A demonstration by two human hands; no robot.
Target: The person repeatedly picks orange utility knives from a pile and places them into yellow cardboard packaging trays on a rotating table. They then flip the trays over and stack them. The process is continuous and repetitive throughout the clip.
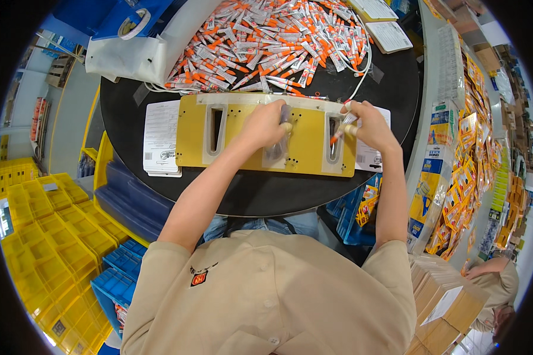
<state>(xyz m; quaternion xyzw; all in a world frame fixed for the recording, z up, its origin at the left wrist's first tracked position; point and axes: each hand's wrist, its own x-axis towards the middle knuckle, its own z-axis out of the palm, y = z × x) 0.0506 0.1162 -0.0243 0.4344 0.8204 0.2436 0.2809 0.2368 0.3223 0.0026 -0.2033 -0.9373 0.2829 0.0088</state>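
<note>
A yellow board (240, 161) with several slots lies across the black round table. My right hand (367, 125) is closed on a small white tube with an orange cap (336, 137), the cap pointing down over the board's right slot. At the middle slot, my left hand (267, 125) is closed with its fingers curled; a see-through, blurred piece beside the thumb is too unclear to name. The left slot (217, 130) is framed in clear plastic and nothing shows in it. Both hands wear pale wraps on a finger or thumb.
A large heap of orange-capped tubes (266, 41) covers the table's far side. Printed card stacks (161, 139) stick out at the board's ends. A white cable (367, 65) curves at the right. Yellow bins (53, 236) stand left, packaged goods (456, 207) right. Another person (497, 284) is at lower right.
</note>
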